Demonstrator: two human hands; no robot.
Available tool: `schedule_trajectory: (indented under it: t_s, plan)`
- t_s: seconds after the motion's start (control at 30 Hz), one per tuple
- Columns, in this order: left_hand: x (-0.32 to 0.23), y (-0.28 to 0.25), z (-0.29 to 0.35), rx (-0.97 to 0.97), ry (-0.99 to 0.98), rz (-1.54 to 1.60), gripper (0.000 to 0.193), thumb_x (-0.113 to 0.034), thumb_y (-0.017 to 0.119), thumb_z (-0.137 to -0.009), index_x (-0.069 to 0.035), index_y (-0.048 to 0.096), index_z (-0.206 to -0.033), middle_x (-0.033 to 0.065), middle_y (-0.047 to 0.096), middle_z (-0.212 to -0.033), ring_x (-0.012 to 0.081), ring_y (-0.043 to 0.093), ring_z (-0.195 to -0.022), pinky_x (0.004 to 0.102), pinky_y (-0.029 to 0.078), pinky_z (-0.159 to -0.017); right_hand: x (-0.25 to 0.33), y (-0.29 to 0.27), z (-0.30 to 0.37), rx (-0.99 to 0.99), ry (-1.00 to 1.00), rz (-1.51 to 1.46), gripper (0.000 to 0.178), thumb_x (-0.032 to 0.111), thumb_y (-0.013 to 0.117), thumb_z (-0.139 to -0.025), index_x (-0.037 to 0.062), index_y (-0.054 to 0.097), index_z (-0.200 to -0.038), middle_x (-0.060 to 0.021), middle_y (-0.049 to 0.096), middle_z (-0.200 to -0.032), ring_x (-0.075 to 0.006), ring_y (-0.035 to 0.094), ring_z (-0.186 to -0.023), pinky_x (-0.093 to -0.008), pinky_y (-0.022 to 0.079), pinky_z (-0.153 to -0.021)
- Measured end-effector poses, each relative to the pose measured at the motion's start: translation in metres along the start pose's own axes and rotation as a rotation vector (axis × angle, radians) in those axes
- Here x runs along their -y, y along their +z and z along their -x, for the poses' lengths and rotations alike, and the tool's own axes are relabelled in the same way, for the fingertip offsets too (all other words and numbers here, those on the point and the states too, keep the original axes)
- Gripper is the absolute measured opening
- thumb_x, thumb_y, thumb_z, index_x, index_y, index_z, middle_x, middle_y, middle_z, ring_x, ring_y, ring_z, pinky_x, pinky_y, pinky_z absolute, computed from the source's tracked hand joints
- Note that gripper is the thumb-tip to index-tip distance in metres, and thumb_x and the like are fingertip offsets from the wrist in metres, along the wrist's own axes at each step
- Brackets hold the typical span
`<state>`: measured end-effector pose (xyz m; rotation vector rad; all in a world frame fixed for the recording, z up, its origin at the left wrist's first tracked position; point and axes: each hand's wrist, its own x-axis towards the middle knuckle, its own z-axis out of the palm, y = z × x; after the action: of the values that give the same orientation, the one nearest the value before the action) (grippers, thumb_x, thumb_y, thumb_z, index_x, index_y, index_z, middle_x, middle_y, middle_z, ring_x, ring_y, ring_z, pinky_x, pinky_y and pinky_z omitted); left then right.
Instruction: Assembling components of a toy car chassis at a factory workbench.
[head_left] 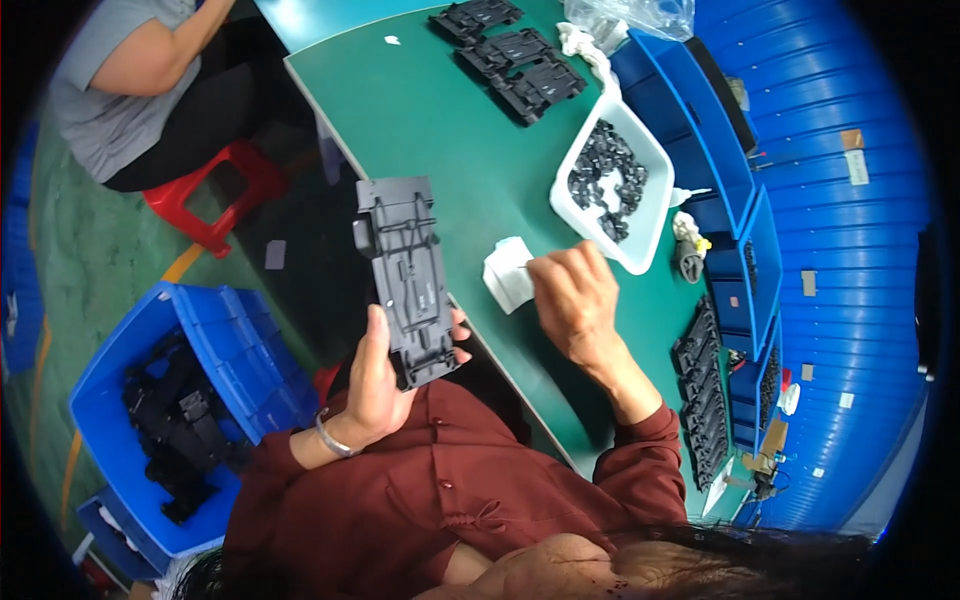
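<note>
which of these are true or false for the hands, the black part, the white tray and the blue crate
1. The left hand holds a long black plastic part. True.
2. The right hand is inside the white tray. False: it is at a small white container on the green table.
3. The white tray is empty. False: it holds small black pieces.
4. A blue crate of black parts sits on the floor at the left. True.

The moulded panel (408,280) is dark grey plastic with a matt, ribbed surface. The tabletop (440,120) has a smooth, matt green covering. The tray (640,225) is white plastic, slightly glossy, holding small black plastic parts (605,180). The crate (215,330) is smooth blue plastic. The sleeve (400,480) is matt maroon cloth.
</note>
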<state>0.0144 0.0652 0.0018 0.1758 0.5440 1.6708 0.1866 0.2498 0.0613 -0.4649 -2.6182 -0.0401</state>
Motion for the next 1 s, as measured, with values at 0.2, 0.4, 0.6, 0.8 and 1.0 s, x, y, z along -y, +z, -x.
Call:
schedule_trajectory:
  t_s: [0.2,0.4,0.6,0.8,1.0]
  plan:
    - [0.003,0.002,-0.005,0.079,-0.065,0.082,0.072,-0.059,0.022,-0.11,-0.002,0.047,-0.145,0.02,0.063,-0.132,0.0314,0.065,-0.117,0.049,0.058,-0.095,0.008,-0.009,0.005,-0.087,0.085,-0.142,0.027,-0.011,0.076,-0.068,0.0035,0.067,-0.09,-0.0084,0.061,-0.079,-0.0273,0.056,-0.07,-0.0368,0.047,-0.061]
    - [0.003,0.014,-0.003,0.078,-0.128,0.119,0.075,-0.063,0.023,-0.108,-0.003,0.047,-0.147,0.0208,0.063,-0.133,0.034,0.065,-0.119,0.0502,0.055,-0.1,0.04,-0.024,0.023,-0.152,0.205,-0.363,0.029,-0.014,0.074,-0.073,0.0009,0.069,-0.096,-0.0096,0.067,-0.078,-0.0265,0.065,-0.066,-0.0363,0.05,-0.057]
    - [0.01,0.016,0.004,0.09,-0.147,0.175,0.075,-0.063,0.024,-0.108,-0.004,0.047,-0.147,0.0209,0.064,-0.132,0.034,0.064,-0.12,0.0501,0.054,-0.102,0.07,-0.018,0.025,-0.236,0.014,-0.32,0.031,-0.013,0.074,-0.075,-0.0047,0.065,-0.103,-0.0104,0.068,-0.081,-0.0228,0.064,-0.061,-0.0331,0.051,-0.053]
    - [0.013,0.024,0.01,0.074,-0.07,0.049,0.074,-0.062,0.023,-0.109,-0.003,0.049,-0.145,0.0192,0.065,-0.13,0.0314,0.065,-0.119,0.0486,0.054,-0.104,0.072,-0.015,0.036,-0.268,-0.147,-0.264,0.033,-0.01,0.075,-0.074,-0.0072,0.065,-0.105,-0.0096,0.067,-0.082,-0.019,0.062,-0.06,-0.0301,0.049,-0.049]
    - [0.012,0.029,0.01,0.07,-0.016,-0.071,0.076,-0.059,0.019,-0.11,0.002,0.052,-0.14,0.0194,0.067,-0.127,0.0293,0.066,-0.118,0.0457,0.053,-0.104,0.075,-0.019,0.032,-0.286,-0.201,-0.187,0.031,-0.011,0.074,-0.075,-0.008,0.065,-0.104,-0.0106,0.067,-0.085,-0.0186,0.064,-0.061,-0.0289,0.048,-0.049]
